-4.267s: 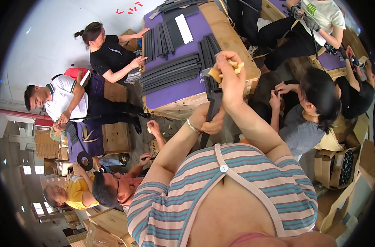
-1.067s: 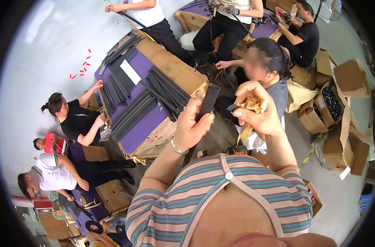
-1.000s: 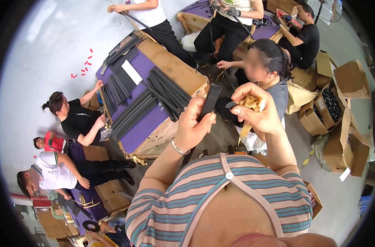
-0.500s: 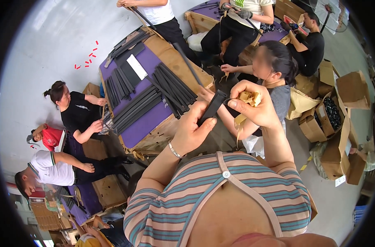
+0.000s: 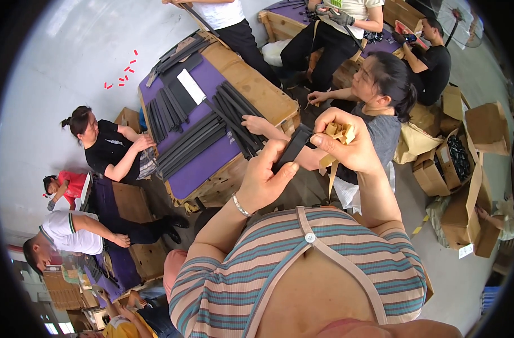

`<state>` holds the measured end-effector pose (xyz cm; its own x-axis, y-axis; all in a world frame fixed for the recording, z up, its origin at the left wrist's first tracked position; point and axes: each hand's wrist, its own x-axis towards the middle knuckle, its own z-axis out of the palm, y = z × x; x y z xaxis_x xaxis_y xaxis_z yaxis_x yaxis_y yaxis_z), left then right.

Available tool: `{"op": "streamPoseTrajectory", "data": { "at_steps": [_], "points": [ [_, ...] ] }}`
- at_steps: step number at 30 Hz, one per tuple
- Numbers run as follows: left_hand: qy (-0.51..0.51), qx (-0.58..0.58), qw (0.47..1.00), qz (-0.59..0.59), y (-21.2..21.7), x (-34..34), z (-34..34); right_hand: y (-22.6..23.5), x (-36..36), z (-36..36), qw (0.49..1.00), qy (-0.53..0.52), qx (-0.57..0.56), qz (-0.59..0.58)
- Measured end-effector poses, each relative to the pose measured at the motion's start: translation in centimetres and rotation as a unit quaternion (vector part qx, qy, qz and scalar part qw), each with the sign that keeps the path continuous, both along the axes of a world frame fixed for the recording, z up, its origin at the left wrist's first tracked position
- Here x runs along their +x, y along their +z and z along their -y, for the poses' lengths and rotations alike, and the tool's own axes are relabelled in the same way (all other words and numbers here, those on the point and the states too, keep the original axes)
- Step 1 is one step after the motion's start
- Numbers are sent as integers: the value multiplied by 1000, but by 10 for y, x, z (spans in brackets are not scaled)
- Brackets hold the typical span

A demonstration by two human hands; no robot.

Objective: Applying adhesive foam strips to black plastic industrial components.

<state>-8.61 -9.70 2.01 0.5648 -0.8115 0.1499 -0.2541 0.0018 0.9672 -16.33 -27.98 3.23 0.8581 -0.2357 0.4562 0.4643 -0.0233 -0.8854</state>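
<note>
My left hand [image 5: 270, 176] is closed round a flat black strip [image 5: 294, 149], with the thumb along its near side. The strip stands tilted and its upper end points toward my right hand. My right hand [image 5: 350, 141] holds a bunch of crumpled tan paper-like ribbon [image 5: 340, 133] in its fingers. Its thumb and forefinger meet at the strip's upper end; what exactly they pinch there is hidden. A loose tail of the ribbon [image 5: 332, 177] hangs below this hand.
Ahead stands a wooden bench with a purple top [image 5: 196, 179], bearing several long black strips [image 5: 190, 145] and a white piece [image 5: 191, 86]. A co-worker in grey [image 5: 381, 132] sits close beyond my right hand. Open cardboard boxes [image 5: 446, 160] stand at right.
The co-worker in grey has reached an arm over to the black strips on the bench. A person in black at left has drawn their hands together. My own hands barely moved.
</note>
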Motion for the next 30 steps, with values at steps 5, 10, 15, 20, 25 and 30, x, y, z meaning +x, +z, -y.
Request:
{"op": "streamPoseTrajectory", "data": {
  "at_steps": [5,10,15,20,25,30],
  "points": [
    [30,10,999,37,-9,4,-3,-5,10,-10,999,-9,12,-29],
    [-8,-38,996,-86,-13,14,-19,0,29,-25,997,-21,-58,-49],
    [-127,-185,906,-358,-14,31,-44,17,37,-37,990,95,-20,-100],
    [-208,-236,870,-379,-17,47,-71,24,48,-60,981,151,-19,-119],
    [-173,-257,867,-391,-20,55,-101,22,66,-89,986,138,-8,-98],
    [-197,-286,831,-434,-24,58,-122,26,73,-110,976,150,-27,-157]
  ]
}}
